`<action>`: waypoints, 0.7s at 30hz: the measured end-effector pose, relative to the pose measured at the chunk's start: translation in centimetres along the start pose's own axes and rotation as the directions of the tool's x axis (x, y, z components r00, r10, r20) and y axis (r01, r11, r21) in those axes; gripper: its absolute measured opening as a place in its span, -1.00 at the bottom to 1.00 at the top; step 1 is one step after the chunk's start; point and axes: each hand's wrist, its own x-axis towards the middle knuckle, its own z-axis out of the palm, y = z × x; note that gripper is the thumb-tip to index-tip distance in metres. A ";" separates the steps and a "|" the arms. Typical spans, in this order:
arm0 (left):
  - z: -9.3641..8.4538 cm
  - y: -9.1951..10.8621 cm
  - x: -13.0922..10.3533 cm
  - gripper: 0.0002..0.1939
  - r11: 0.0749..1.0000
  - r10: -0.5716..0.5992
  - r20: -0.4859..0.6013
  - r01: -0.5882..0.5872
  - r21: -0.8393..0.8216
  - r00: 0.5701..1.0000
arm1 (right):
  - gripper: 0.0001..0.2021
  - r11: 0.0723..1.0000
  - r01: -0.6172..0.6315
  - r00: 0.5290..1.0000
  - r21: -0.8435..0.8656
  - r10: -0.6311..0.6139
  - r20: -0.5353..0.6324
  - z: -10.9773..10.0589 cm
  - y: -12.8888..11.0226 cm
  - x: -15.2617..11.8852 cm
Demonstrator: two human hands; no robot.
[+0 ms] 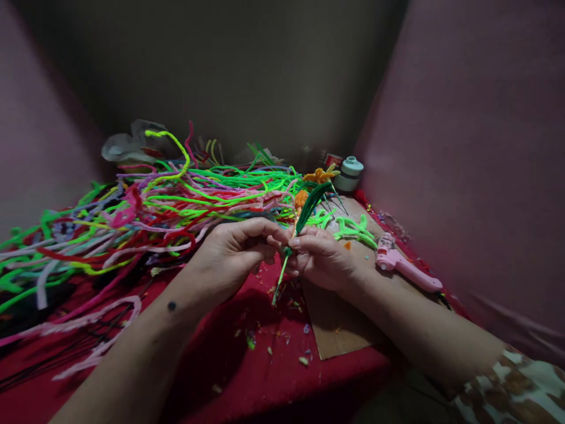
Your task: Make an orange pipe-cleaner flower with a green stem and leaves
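Note:
Near the middle of the head view, my right hand (324,256) pinches a small stemmed craft piece with a dark green fuzzy leaf (312,206). An orange tuft (301,199) stands beside the leaf, at the top of the piece. Its thin green stem (281,275) points down below my fingers. My left hand (241,250) has its fingers closed around the same stem just left of my right fingertips. The exact contact of the left fingertips is partly hidden.
A heap of colourful pipe cleaners (212,194) spreads across the red cloth (247,377). A pink glue gun (408,268) rests on cardboard (339,324) at right, near bright green twisted pieces (357,229). Behind are an orange flower (318,175) and a pale container (348,175).

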 end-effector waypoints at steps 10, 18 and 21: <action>0.3 0.2 0.1 -0.85 0.988 -0.126 0.009 0.124 0.094 0.992 | -0.89 0.993 0.047 0.997 -0.110 -0.054 -0.064 0.0 0.1 -0.2; 1.1 -0.3 0.2 -0.88 0.982 -0.166 -0.123 0.175 0.066 0.978 | -0.90 0.911 0.181 0.969 -0.369 -0.229 -0.090 0.1 0.4 -0.6; 1.2 -0.4 0.2 -0.91 0.988 -0.153 -0.110 0.149 -0.045 0.982 | -0.90 0.909 0.185 0.970 -0.373 -0.230 -0.079 0.1 0.6 -0.7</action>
